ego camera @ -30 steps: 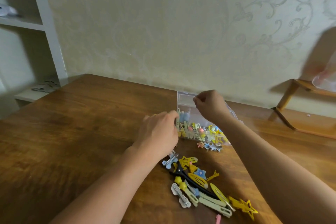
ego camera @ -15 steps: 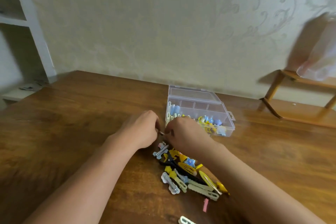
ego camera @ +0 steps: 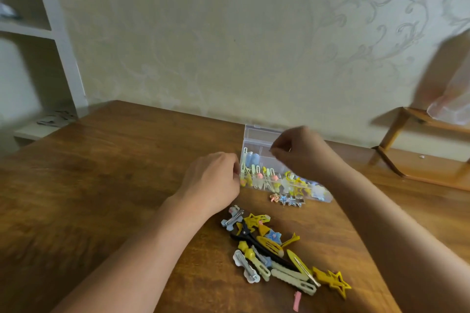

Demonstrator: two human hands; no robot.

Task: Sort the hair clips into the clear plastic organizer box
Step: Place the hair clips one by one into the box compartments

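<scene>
**Sorting in progress: loose clips near, box beyond, right hand over box**

Lowest in the frame, right of centre, a pile of hair clips (ego camera: 277, 249) lies on the wooden table (ego camera: 101, 185); most clips run with their long axes slanting from upper left to lower right. A pink scrap (ego camera: 296, 301) lies apart below the pile. A small cluster of clips (ego camera: 287, 199) sits just in front of the organizer box (ego camera: 256, 134).

The left hand (ego camera: 213, 183) rests beside the box's left end, fingers curled; whether it holds anything cannot be told. The right hand (ego camera: 297, 152) hovers over the box's compartments, fingertips pinched narrow; any clip between them is too small to confirm.

Judgement: the pile lies below both hands, nearer the left hand. The next pick calls for a reach back down-frame.
</scene>
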